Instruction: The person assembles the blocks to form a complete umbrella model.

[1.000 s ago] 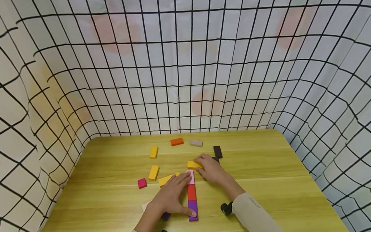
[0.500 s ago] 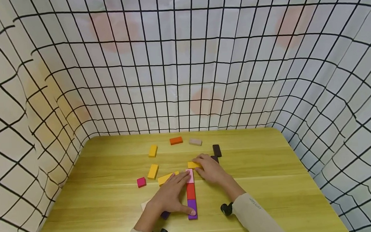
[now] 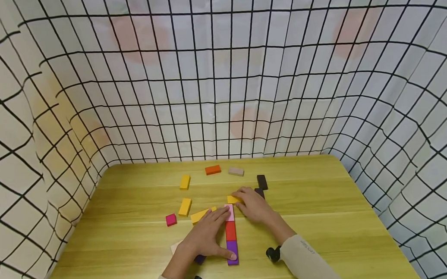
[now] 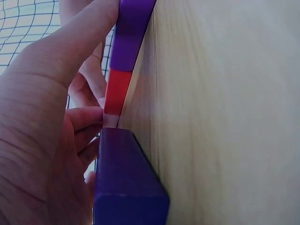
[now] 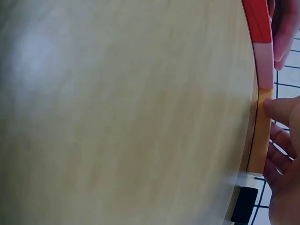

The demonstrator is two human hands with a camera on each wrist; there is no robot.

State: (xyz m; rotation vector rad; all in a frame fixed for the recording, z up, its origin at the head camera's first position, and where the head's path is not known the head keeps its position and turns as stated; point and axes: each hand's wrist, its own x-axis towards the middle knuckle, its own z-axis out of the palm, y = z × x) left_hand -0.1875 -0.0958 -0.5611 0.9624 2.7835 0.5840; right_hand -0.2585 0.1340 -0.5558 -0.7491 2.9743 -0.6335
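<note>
Three flat blocks lie end to end in a straight row: pink (image 3: 231,215), red (image 3: 231,231) and purple (image 3: 232,246). My left hand (image 3: 205,238) spans them, its fingertips on the pink block and its thumb on the purple one. At the far end, a yellow block (image 3: 232,200) lies crosswise to the row. My right hand (image 3: 254,205) holds that yellow block between thumb and fingers. In the right wrist view, the yellow block (image 5: 260,136) sits right at the end of the pink block (image 5: 264,65). A dark purple block (image 4: 129,178) lies under my left hand.
Beside my left hand are a yellow block (image 3: 200,216), a cream block (image 3: 175,246) and a small crimson block (image 3: 171,220). Farther back lie an orange block (image 3: 212,170), a grey block (image 3: 235,171) and a black block (image 3: 262,182). Black netting (image 3: 214,114) surrounds the wooden table (image 3: 311,220).
The yellow block in my right hand has shifted slightly to the right and nearer the pink block. My left hand has stayed in place on the row.
</note>
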